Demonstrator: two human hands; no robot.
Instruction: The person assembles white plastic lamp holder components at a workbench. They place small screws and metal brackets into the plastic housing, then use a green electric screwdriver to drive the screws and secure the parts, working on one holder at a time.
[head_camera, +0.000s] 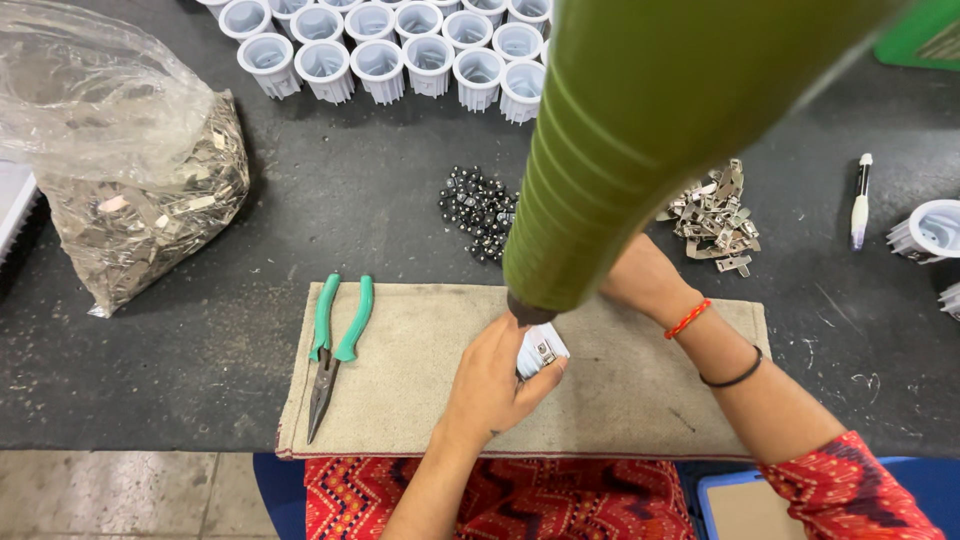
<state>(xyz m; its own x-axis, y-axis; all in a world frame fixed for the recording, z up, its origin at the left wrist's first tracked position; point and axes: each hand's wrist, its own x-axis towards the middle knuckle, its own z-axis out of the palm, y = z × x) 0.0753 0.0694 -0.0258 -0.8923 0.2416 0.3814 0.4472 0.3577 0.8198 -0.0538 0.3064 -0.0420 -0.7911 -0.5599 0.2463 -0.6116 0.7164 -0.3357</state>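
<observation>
On the left part of the dark table (380, 215) lies a clear plastic bag (120, 170) full of small metal clips, well apart from the hands. Near it, on the beige cloth (420, 340), rest pliers with green handles (335, 345), untouched.

At the middle of the cloth, the left hand (490, 385) is curled around a small white plastic housing (540, 350), with thumb and fingers pressed on its sides. This housing is white, round and ribbed, and a little silver metal clip sits on its upper face. It seems light and stiff, probably a bit smooth, so a grip around the ribbed wall looks the safest place; the clip looks thin and may bend.

Above it hangs a big olive-green tool (620, 160), with its dark tip touching the housing. The right hand (645, 280) is mostly hidden behind this tool, so I cannot tell how its fingers are.

Behind the tool lie small dark screws (478, 210), to the right a heap of metal clips (715, 220), and then a white pen (860, 200). More white housings (400, 50) stand in rows at the far edge.
</observation>
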